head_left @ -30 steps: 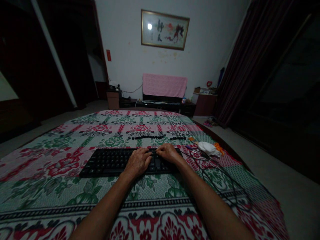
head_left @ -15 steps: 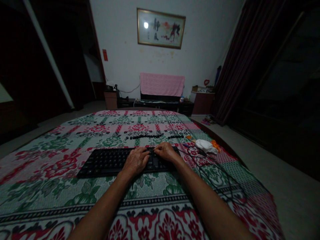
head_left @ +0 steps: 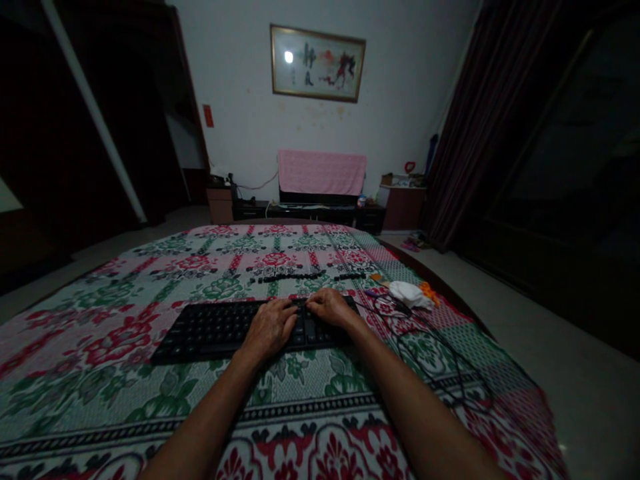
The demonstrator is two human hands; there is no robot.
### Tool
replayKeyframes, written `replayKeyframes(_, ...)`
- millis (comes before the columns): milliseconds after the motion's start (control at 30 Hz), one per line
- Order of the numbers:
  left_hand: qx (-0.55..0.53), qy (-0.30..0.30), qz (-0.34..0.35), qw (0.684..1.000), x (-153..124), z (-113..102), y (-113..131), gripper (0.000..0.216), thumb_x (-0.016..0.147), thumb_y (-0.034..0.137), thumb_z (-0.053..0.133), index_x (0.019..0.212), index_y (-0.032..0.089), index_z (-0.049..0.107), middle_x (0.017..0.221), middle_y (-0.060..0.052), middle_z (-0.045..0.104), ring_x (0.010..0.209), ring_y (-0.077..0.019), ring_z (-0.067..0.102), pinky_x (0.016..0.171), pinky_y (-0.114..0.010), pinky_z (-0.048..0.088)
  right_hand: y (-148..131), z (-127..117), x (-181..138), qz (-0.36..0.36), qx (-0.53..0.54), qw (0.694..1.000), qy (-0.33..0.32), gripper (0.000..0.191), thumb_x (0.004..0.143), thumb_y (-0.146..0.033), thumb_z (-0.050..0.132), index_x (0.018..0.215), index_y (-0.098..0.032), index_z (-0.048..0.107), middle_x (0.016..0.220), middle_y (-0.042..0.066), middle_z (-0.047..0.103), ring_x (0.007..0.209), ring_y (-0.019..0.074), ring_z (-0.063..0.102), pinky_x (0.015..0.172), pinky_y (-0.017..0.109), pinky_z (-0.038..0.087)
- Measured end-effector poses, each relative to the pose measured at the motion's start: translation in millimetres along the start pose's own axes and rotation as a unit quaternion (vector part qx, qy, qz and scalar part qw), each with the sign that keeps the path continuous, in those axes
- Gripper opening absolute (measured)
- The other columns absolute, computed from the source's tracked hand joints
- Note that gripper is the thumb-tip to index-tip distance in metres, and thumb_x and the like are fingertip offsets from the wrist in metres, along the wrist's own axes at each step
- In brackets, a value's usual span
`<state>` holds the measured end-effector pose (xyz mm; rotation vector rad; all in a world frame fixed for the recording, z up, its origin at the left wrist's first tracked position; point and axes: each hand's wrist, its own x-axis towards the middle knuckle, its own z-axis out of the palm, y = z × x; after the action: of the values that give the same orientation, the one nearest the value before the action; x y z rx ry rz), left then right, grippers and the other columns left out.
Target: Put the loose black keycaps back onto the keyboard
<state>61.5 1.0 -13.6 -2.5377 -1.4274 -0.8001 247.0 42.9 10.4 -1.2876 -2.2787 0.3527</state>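
Observation:
A black keyboard (head_left: 215, 327) lies on the patterned tablecloth (head_left: 300, 400). My left hand (head_left: 271, 327) rests on its right-middle part, fingers stretched out over the keys. Just to the right, my right hand (head_left: 329, 307) bends over the upper keys near the number pad, its thumb and fingertips drawn together; whatever is between them is too small or hidden to make out. Beyond the keyboard, loose black keycaps (head_left: 290, 276) stand in a row, with a shorter row of keycaps (head_left: 350, 275) to the right.
To the right lie a crumpled white cloth (head_left: 411, 294), an orange item (head_left: 429, 292) and a looped black cable (head_left: 450, 353). The table's edge curves down on the right. A pink cloth (head_left: 323, 172) covers a screen by the far wall.
The view has tilted up slightly, so the table and keyboard sit a little lower. Both hands stay at nearly the same spot over the keyboard.

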Motion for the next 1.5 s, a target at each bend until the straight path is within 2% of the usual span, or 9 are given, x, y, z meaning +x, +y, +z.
replayKeyframes(100,0.000,0.008,-0.005,1.000,-0.8,0.7,0.0,0.030,0.084,0.029,0.041,0.105,0.023,0.061,0.112,-0.006,0.058,0.108,-0.0201,0.049,0.094,-0.040,0.037,3.2,-5.7,-0.7,0.006,-0.006,0.999,0.036,0.023,0.078,-0.021,0.047,0.084,-0.019,0.070,0.082,0.001,0.069,0.076,0.0127,0.059,0.069,0.020,0.040)
replayKeyframes(233,0.000,0.012,-0.011,1.000,-1.2,1.5,0.0,0.030,0.085,0.030,0.040,0.105,0.022,0.061,0.112,-0.007,0.059,0.108,-0.0200,0.049,0.095,-0.040,0.037,11.2,-14.6,-3.8,0.050,-0.095,0.990,0.093,0.024,0.078,-0.020,0.046,0.083,-0.019,0.069,0.085,0.004,0.067,0.082,0.0151,0.057,0.074,0.022,0.038)
replayKeyframes(367,-0.005,0.011,-0.009,1.000,-1.2,1.3,-0.4,0.030,0.084,0.034,0.041,0.104,0.023,0.061,0.112,-0.006,0.059,0.107,-0.0195,0.050,0.095,-0.039,0.037,17.3,-17.2,-6.9,0.076,-0.137,0.986,0.063,0.024,0.079,-0.024,0.046,0.080,-0.019,0.070,0.083,0.006,0.066,0.082,0.0158,0.056,0.073,0.022,0.037)
replayKeyframes(533,-0.012,0.023,-0.005,1.000,-1.8,0.2,-0.1,0.033,0.083,0.037,0.043,0.106,0.020,0.060,0.112,-0.007,0.059,0.108,-0.0200,0.050,0.095,-0.039,0.037,18.7,-19.9,-7.0,0.058,-0.104,0.992,0.034,0.023,0.075,-0.024,0.050,0.088,-0.021,0.069,0.088,0.004,0.066,0.084,0.0150,0.056,0.073,0.021,0.038)
replayKeyframes(667,-0.024,0.018,-0.007,1.000,-0.8,-1.2,0.2,0.031,0.082,0.035,0.045,0.104,0.021,0.061,0.111,-0.007,0.060,0.106,-0.0193,0.051,0.094,-0.038,0.038,17.0,-27.4,-6.3,0.056,-0.083,0.995,0.001,0.020,0.072,-0.024,0.053,0.083,-0.020,0.070,0.084,0.003,0.067,0.078,0.0136,0.058,0.067,0.019,0.039)
replayKeyframes(867,-0.022,0.011,-0.011,1.000,0.3,-1.4,0.4,0.030,0.082,0.034,0.045,0.104,0.021,0.062,0.110,-0.007,0.060,0.105,-0.0193,0.052,0.093,-0.037,0.039,6.6,-34.1,-7.4,0.074,-0.116,0.990,-0.045,0.020,0.072,-0.022,0.051,0.079,-0.021,0.070,0.078,0.002,0.067,0.072,0.0137,0.057,0.060,0.020,0.036)
replayKeyframes(1167,-0.001,-0.002,-0.027,1.000,2.1,-5.6,4.7,0.030,0.082,0.036,0.044,0.102,0.023,0.062,0.109,-0.006,0.060,0.103,-0.0196,0.053,0.090,-0.036,0.039,4.5,-21.3,-7.3,0.076,-0.163,0.984,-0.016,0.022,0.078,-0.025,0.046,0.077,-0.017,0.067,0.079,0.006,0.064,0.073,0.0142,0.055,0.060,0.022,0.033)
replayKeyframes(1500,0.030,-0.017,-0.044,0.998,3.7,-5.7,4.3,0.029,0.083,0.032,0.044,0.103,0.022,0.061,0.114,-0.007,0.058,0.106,-0.0205,0.050,0.090,-0.036,0.039,8.8,-4.6,-4.9,0.061,-0.180,0.982,0.026,0.023,0.083,-0.028,0.041,0.083,-0.017,0.062,0.086,0.008,0.057,0.081,0.0155,0.053,0.070,0.024,0.035)
